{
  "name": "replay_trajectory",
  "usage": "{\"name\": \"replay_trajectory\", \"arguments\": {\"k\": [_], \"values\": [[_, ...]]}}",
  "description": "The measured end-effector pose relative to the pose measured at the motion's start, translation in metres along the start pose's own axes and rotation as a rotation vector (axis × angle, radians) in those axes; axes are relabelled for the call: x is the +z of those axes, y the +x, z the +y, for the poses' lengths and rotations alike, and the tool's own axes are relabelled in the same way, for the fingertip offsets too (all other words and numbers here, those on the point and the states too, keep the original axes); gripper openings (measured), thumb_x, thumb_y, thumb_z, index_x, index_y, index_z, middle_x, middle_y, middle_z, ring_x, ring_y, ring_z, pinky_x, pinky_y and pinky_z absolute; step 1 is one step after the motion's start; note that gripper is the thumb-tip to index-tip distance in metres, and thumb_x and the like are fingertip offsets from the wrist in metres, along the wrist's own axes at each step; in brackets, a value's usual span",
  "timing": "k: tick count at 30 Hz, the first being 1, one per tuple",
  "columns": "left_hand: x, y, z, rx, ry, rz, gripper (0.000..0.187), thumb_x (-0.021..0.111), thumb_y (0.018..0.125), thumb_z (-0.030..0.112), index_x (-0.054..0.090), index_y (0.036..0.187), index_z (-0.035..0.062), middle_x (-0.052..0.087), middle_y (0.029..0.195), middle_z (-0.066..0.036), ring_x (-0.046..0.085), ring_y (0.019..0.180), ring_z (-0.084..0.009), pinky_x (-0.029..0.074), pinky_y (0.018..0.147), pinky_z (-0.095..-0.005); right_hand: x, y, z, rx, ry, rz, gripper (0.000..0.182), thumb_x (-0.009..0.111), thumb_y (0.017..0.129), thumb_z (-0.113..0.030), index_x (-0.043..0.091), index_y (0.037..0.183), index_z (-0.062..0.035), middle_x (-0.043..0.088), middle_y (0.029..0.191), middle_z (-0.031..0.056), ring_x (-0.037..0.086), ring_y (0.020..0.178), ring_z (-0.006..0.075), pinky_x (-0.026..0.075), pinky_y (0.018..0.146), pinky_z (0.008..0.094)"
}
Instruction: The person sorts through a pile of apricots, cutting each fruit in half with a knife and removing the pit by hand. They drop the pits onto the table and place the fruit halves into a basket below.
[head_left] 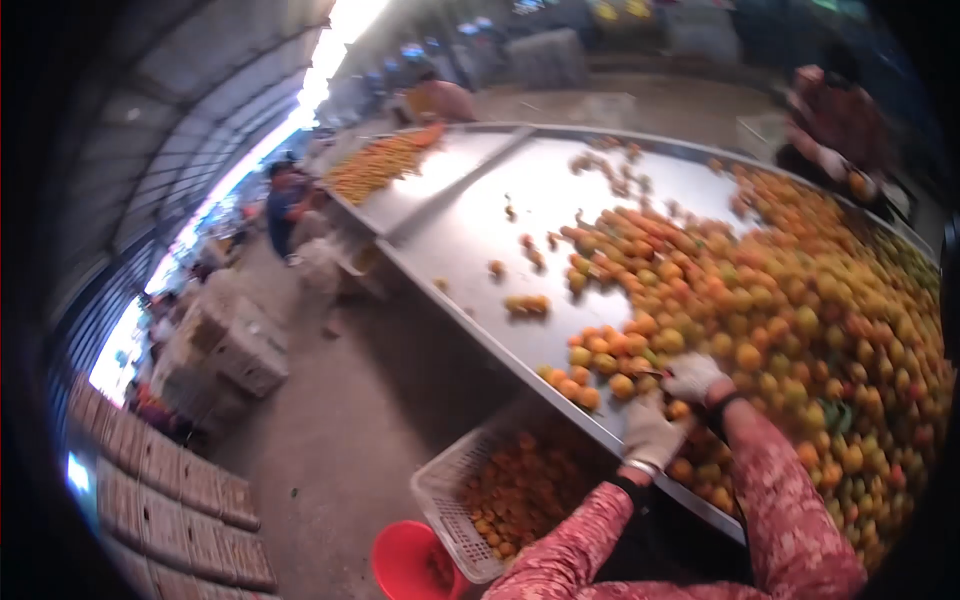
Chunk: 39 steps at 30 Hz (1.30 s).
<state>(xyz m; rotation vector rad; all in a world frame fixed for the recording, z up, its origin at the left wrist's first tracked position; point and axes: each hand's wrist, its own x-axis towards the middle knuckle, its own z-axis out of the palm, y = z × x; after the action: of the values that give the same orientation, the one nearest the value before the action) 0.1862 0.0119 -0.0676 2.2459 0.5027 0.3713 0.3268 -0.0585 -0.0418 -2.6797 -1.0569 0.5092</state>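
Observation:
My left hand (652, 432), in a pale work glove, is at the near edge of the metal table among round orange-yellow fruits (760, 320). Its fingers look drawn together, but what they hold is hidden. Close beside it, my right hand (692, 378), gloved too, is closed, with a small dark, reddish thing (656, 374) showing at its fingertips, too blurred to name. A few fruits (622, 386) lie just left of my hands, and the large heap spreads to the right.
Below the table edge (480, 335) stand a white plastic crate (450, 510) of fruit and a red bucket (405, 555). Stacked boxes (170, 490) line the left. Across the table a person (835, 130) handles fruit; another person (285, 210) stands at the far left.

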Motion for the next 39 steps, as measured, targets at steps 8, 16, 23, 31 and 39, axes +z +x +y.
{"name": "replay_trajectory", "arguments": {"k": [8, 16, 23, 31, 39], "values": [[0.013, -0.005, -0.001, -0.030, -0.093, 0.060, 0.075, 0.086, 0.068, 0.030, 0.057, 0.130, -0.0018, 0.056, 0.120, -0.020, 0.056, 0.113, -0.0357, 0.045, 0.101, -0.0416, -0.008, -0.010, 0.001, 0.044, 0.209, -0.034, 0.034, 0.054, 0.085, -0.036, 0.072, 0.109, -0.0182, 0.072, 0.109, 0.0130, 0.069, 0.102, 0.0322, 0.054, 0.085, 0.0447], [0.041, -0.009, 0.028, 0.113, -0.108, 0.094, 0.086, 0.087, 0.068, 0.030, 0.049, 0.138, 0.0006, 0.055, 0.123, -0.019, 0.055, 0.116, -0.0369, 0.045, 0.101, -0.0429, -0.020, -0.037, 0.033, -0.023, 0.425, 0.077, 0.038, 0.053, 0.086, -0.033, 0.069, 0.109, -0.0076, 0.071, 0.107, 0.0187, 0.067, 0.100, 0.0360, 0.051, 0.088, 0.0415], [0.053, -0.023, 0.083, 0.349, -0.193, 0.171, 0.078, 0.086, 0.073, 0.025, 0.047, 0.137, 0.0033, 0.053, 0.126, -0.019, 0.050, 0.121, -0.0363, 0.040, 0.105, -0.0443, -0.045, -0.084, 0.059, 0.137, 0.576, 0.180, 0.038, 0.054, 0.087, -0.030, 0.069, 0.113, -0.0071, 0.071, 0.106, 0.0199, 0.068, 0.102, 0.0345, 0.051, 0.091, 0.0386], [0.090, -0.049, 0.175, 0.658, -0.373, -0.112, 0.078, 0.085, 0.066, 0.024, 0.048, 0.134, 0.0068, 0.050, 0.129, -0.018, 0.047, 0.122, -0.0395, 0.039, 0.105, -0.0469, -0.057, -0.208, 0.143, 0.278, 0.963, 0.580, 0.026, 0.057, 0.092, -0.014, 0.068, 0.112, -0.0016, 0.068, 0.109, 0.0068, 0.062, 0.102, 0.0156, 0.048, 0.093, 0.0265], [0.140, -0.087, 0.214, 0.743, -0.052, -0.448, 0.079, 0.073, 0.078, 0.037, 0.043, 0.146, 0.0094, 0.036, 0.155, -0.020, 0.033, 0.145, -0.0343, 0.032, 0.110, -0.0586, -0.032, -0.316, 0.204, 0.572, 0.564, 1.011, 0.032, 0.064, 0.091, -0.026, 0.063, 0.114, -0.0033, 0.068, 0.104, 0.0170, 0.066, 0.095, 0.0275, 0.051, 0.083, 0.0348]]}}
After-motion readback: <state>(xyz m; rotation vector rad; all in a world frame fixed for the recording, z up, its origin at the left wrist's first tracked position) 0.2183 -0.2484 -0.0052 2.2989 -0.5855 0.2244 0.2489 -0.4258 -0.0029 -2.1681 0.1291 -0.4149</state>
